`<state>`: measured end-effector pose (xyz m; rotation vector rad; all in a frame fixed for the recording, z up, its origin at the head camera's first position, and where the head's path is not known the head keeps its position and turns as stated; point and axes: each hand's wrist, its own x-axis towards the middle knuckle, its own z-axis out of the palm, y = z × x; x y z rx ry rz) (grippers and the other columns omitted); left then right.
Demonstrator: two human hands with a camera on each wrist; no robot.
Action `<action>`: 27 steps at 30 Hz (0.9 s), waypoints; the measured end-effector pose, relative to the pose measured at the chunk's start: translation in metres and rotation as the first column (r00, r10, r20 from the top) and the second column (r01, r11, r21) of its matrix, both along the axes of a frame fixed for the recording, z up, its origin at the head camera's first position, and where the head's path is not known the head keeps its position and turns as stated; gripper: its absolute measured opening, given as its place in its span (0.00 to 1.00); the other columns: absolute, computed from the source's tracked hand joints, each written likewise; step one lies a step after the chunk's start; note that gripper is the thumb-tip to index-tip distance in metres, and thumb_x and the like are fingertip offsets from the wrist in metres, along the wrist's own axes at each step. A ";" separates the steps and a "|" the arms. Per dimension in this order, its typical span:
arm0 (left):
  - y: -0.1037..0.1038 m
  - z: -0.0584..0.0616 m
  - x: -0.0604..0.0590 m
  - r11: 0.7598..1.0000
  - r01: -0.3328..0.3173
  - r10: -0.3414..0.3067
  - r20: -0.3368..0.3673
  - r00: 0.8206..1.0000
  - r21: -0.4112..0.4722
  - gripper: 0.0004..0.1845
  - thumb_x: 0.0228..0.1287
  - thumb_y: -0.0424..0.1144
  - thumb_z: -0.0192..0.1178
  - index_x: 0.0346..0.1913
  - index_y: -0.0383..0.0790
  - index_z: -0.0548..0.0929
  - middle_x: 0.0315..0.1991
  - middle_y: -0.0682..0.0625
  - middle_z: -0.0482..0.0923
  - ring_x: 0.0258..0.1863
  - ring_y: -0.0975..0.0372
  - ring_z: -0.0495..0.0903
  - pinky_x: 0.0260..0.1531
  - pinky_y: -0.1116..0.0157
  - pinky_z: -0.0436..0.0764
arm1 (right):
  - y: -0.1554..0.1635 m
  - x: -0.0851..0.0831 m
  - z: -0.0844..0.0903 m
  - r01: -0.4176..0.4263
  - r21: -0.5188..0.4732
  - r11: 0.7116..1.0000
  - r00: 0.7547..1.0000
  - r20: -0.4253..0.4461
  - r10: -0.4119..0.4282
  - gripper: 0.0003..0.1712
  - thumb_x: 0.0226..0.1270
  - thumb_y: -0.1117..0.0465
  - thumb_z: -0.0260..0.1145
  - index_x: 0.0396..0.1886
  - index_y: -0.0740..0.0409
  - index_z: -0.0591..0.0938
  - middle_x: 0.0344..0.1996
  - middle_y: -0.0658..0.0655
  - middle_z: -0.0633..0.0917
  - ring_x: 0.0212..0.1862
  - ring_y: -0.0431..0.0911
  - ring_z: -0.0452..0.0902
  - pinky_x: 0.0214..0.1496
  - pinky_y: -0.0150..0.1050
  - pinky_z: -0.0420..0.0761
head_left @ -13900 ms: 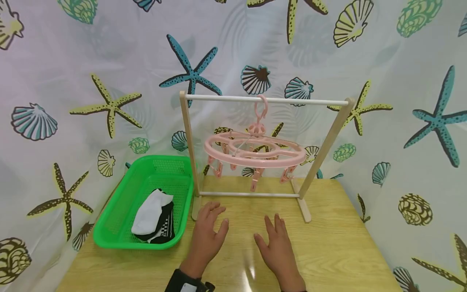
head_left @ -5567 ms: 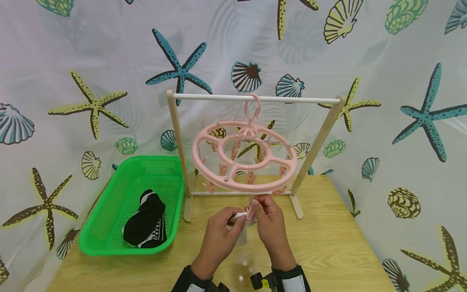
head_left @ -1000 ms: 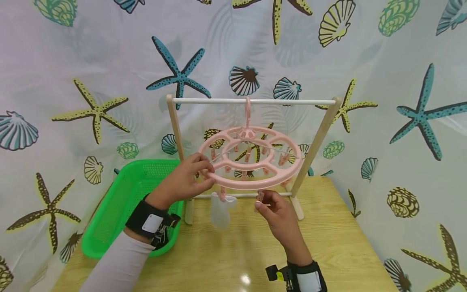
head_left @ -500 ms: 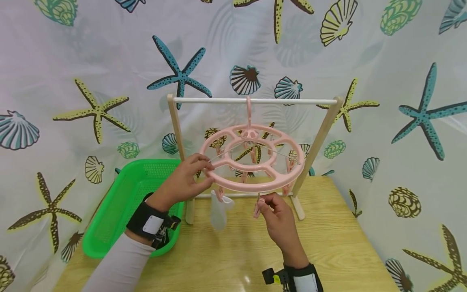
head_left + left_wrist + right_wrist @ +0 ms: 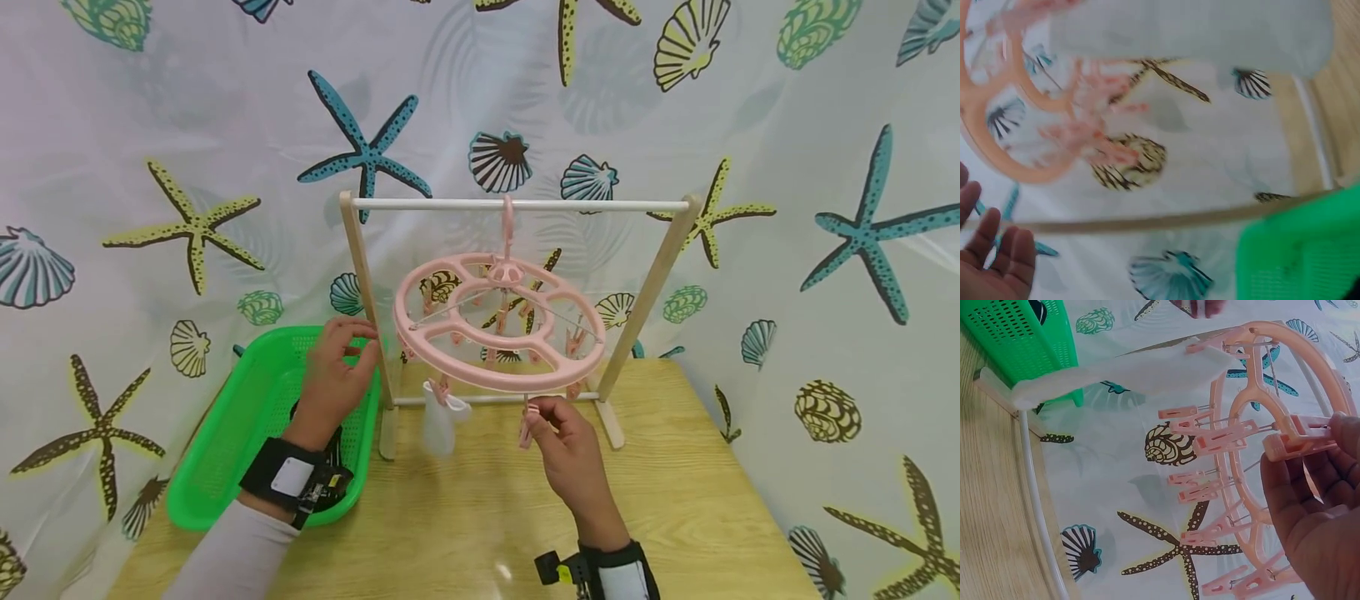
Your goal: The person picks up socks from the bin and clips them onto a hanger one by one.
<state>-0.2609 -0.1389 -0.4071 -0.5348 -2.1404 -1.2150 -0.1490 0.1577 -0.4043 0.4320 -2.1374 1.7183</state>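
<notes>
Right hand [image 5: 558, 433] is pinching a pink clip [image 5: 527, 423] that dangles from the front edge of the round pink peg hanger [image 5: 498, 333], thumb and fingers closed on it; the right wrist view shows the same clip [image 5: 1297, 440] squeezed at the fingertips. Left of that clip, a white sock [image 5: 438, 421] hangs from another peg under the hanger's front-left rim, its toe just above the tabletop [image 5: 675, 500]. The hanger tilts, hooked over the top bar of the wooden rack [image 5: 517, 204]. Left hand [image 5: 333, 375] is off the hanger, left of the rack's left post, above the green basket [image 5: 225, 450], fingers loosely curled and gripping nothing. Dark socks [image 5: 333, 450] peek out beneath its wrist, inside the basket.
</notes>
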 end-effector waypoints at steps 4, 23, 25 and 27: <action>-0.032 -0.027 -0.018 0.995 -0.087 0.094 0.224 0.970 -0.042 0.09 0.70 0.31 0.56 0.45 0.29 0.83 0.50 0.36 0.75 0.48 0.45 0.76 0.44 0.47 0.77 | 0.000 0.000 0.000 -0.008 -0.004 1.000 1.000 0.009 0.008 0.05 0.73 0.74 0.57 0.42 0.69 0.79 0.27 0.65 0.80 0.29 0.54 0.78 0.31 0.36 0.78; -0.106 -0.122 -0.037 0.832 0.080 0.329 0.604 0.726 -0.550 0.21 0.66 0.39 0.60 0.16 0.40 0.68 0.15 0.51 0.62 0.16 0.60 0.64 0.22 0.62 0.67 | -0.002 0.001 0.000 -0.020 -0.002 1.000 0.999 0.031 0.020 0.06 0.74 0.73 0.57 0.44 0.68 0.80 0.27 0.64 0.80 0.30 0.56 0.78 0.33 0.36 0.79; -0.108 -0.124 -0.036 0.830 0.069 0.345 0.606 0.717 -0.554 0.21 0.67 0.39 0.59 0.16 0.40 0.69 0.15 0.51 0.64 0.16 0.59 0.66 0.23 0.61 0.69 | -0.002 0.001 0.000 -0.023 -0.001 1.000 0.999 0.034 0.023 0.06 0.73 0.73 0.57 0.44 0.68 0.80 0.28 0.64 0.80 0.30 0.56 0.78 0.34 0.36 0.79; -0.111 -0.126 -0.036 0.830 0.068 0.352 0.615 0.706 -0.554 0.23 0.69 0.39 0.57 0.14 0.42 0.67 0.13 0.52 0.61 0.14 0.60 0.64 0.21 0.62 0.68 | -0.003 0.001 0.001 -0.023 0.002 1.000 0.999 0.039 0.023 0.06 0.73 0.73 0.57 0.43 0.68 0.80 0.28 0.64 0.80 0.30 0.55 0.78 0.34 0.36 0.79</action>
